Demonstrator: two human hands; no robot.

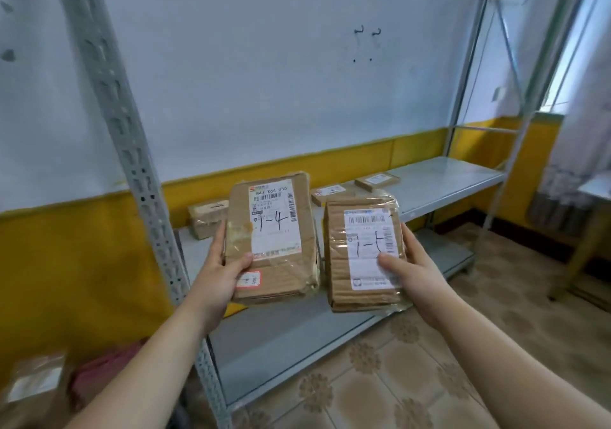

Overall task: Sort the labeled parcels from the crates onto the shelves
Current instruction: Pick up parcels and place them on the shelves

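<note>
I hold two brown cardboard parcels up in front of the grey metal shelving. My left hand (pixel 222 265) grips the left parcel (pixel 281 263) by its lower left edge; its white label carries a handwritten "1-4". My right hand (pixel 408 268) grips the right parcel (pixel 340 263), thumb on its white label, which bears a similar handwritten mark. Both parcels hover above the middle shelf (pixel 446 184), label sides facing me. Three smaller parcels lie on that shelf behind them: one at the left (pixel 206 217), one in the middle (pixel 327 193), one further right (pixel 377 180).
A slotted grey upright (pixel 132 151) stands left of my left hand. The lower shelf (pixel 281 339) sits near the tiled floor. A blurred box (pixel 33 382) and something pink (pixel 105 372) lie at the lower left. A wooden table leg (pixel 582 250) stands at the right.
</note>
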